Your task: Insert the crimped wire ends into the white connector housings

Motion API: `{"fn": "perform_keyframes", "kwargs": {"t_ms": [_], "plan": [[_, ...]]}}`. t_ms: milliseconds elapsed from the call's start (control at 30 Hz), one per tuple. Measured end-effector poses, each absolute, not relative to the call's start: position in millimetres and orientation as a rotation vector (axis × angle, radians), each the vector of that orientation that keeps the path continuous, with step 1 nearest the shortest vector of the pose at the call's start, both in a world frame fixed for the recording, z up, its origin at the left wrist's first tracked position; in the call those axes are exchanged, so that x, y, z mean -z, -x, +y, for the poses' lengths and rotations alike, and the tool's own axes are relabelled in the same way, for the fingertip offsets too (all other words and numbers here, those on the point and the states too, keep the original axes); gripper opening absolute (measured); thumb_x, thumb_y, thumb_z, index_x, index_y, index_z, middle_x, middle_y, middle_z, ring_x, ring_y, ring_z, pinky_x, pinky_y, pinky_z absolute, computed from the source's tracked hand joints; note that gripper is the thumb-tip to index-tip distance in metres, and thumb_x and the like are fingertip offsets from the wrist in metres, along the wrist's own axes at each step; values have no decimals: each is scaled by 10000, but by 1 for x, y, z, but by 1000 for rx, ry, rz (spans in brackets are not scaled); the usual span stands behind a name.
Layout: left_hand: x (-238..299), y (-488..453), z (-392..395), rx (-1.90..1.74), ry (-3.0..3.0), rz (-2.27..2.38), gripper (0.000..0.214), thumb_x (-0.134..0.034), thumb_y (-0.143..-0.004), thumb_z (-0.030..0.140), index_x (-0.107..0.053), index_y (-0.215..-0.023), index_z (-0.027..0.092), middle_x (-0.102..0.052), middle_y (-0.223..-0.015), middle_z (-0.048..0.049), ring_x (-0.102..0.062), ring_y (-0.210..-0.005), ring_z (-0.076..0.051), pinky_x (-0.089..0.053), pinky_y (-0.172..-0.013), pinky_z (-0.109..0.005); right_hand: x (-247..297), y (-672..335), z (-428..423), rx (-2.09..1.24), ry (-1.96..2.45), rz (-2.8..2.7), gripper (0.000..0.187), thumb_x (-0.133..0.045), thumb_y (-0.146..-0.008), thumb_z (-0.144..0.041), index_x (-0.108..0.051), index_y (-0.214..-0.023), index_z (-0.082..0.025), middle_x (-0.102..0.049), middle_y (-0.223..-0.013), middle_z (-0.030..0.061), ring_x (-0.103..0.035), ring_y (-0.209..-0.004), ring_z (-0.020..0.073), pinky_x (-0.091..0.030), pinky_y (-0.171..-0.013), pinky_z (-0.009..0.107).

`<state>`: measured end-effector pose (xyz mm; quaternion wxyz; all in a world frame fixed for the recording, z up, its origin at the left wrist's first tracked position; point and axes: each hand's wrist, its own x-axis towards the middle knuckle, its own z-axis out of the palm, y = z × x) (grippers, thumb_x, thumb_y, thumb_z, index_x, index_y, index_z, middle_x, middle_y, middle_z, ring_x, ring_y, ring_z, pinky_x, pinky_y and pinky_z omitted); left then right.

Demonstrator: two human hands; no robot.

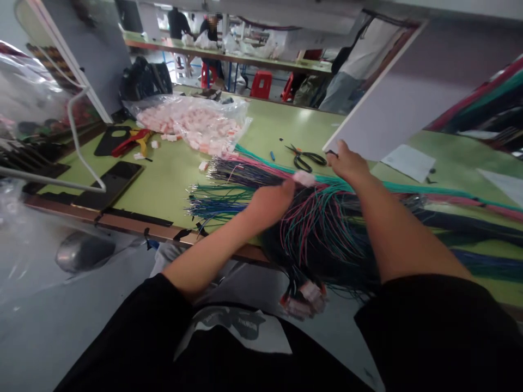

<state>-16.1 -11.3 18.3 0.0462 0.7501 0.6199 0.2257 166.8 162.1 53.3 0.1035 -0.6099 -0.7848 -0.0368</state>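
Note:
My left hand [272,204] is closed, with a blurred white plastic connector [304,178] at its fingertips, above the wires. My right hand [350,165] is raised to the right of it, fingers pinched together near the scissors; what they hold, if anything, I cannot make out. Below both hands lie bundles of thin wires: teal and pink wires [322,218] fanned over dark ones, and blue wires [220,207] with bare metal tips pointing left. Several white connectors [304,299] with wires in them hang over the front table edge.
A clear plastic bag of white connectors [196,122] lies at the back left. Black-handled scissors [304,158] rest behind the wires. Red and yellow pliers [131,142] and a dark flat block [110,185] are at left. A grey panel [408,103] stands at right.

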Motion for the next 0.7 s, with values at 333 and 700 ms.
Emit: {"fn": "perform_keyframes", "kwargs": {"t_ms": [333, 700], "plan": [[9, -33, -62, -469, -2748, 1129, 212, -421, -916, 138, -633, -922, 125, -692, -855, -92, -680, -882, -206, -526, -646, -284, -48, -148, 170, 170, 1990, -2392, 528, -487, -884, -282, -489, -1317, 22, -584, -1179, 334, -557, -1002, 277, -279, -730, 394], [24, -9, -94, -588, -2761, 1230, 363, -325, -937, 158, -586, -1182, 93, -507, -1368, -195, -659, -955, -183, -533, -768, -292, -33, -35, 28, -435, 341, -3174, 264, -510, -860, -254, -683, -1045, -182, -705, -1009, 65, -623, -910, 179, -431, -778, 289]]}}
